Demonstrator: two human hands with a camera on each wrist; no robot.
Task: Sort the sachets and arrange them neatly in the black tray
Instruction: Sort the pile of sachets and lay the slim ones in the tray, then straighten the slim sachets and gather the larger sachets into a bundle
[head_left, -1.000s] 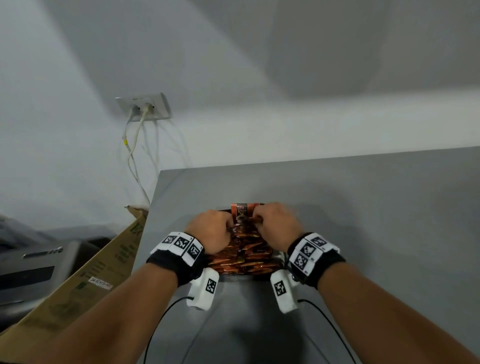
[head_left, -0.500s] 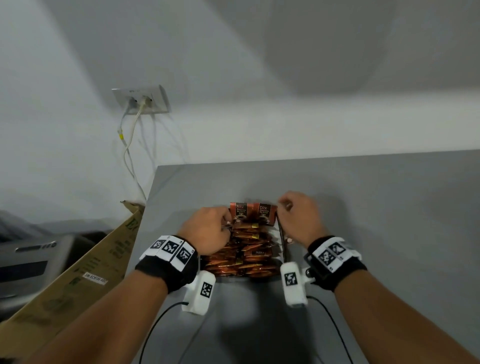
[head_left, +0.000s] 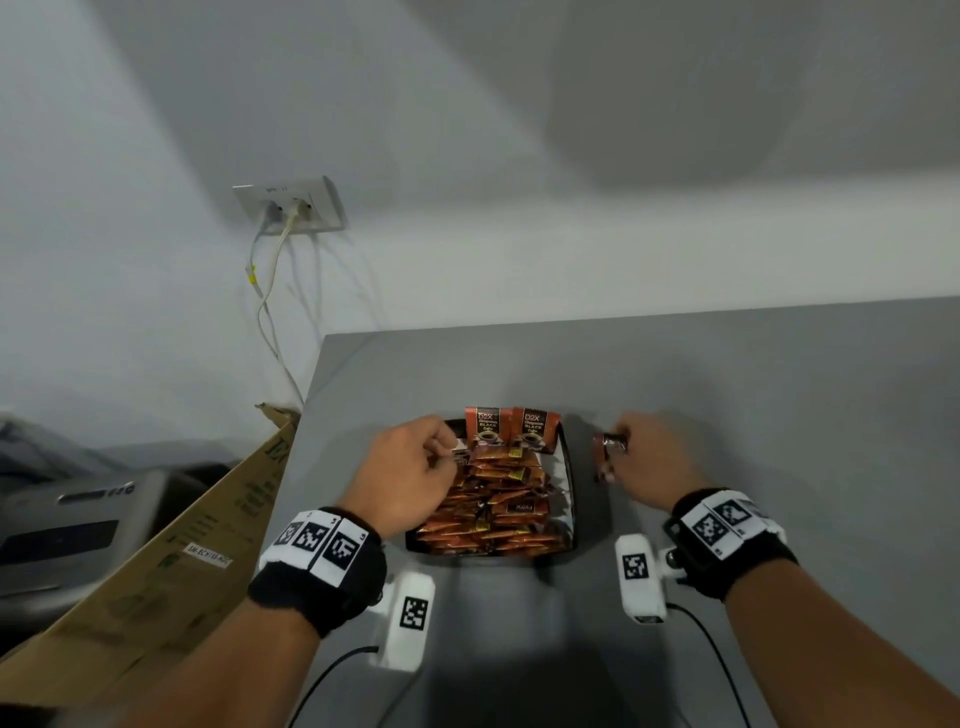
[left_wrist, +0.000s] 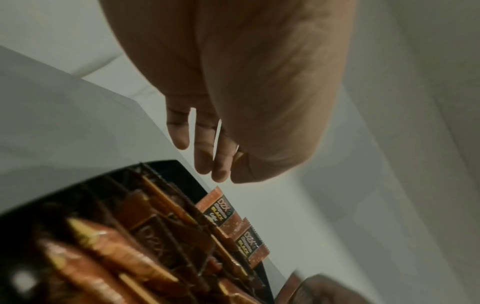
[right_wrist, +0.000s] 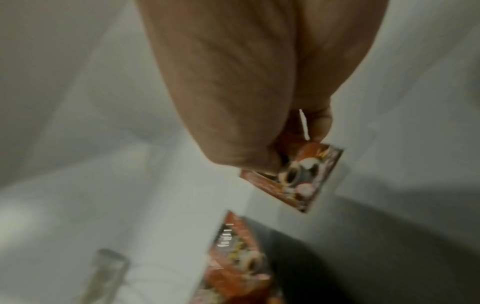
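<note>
The right hand (head_left: 641, 457) has its grip pinched on one coffee sachet (right_wrist: 298, 179), thumb on one face and curled fingers (head_left: 615, 441) behind, holding it on edge just right of the black tray (head_left: 569, 467) and above the grey table (head_left: 753, 415). The hold sits on one end only, so the free end hangs loose. If the sachet goes into the row at a slant, it could catch the two upright sachets (head_left: 511, 428) leaning at the tray's far rim and tip them over. The left hand (head_left: 410, 473) hovers over the tray's far left corner with knuckles up; from the head view its fingertips seem to touch a sachet there, while the wrist view shows the fingers (left_wrist: 205, 148) hanging loosely curled with nothing between them, so I judge that grip slack and empty. Beneath it the heap of orange sachets (head_left: 498, 504) lies unevenly stacked and fills most of the tray; a careless sweep of that wrist could push some over the low near rim. Both forearms reach in from the near edge, wrists level, either side of the tray.
</note>
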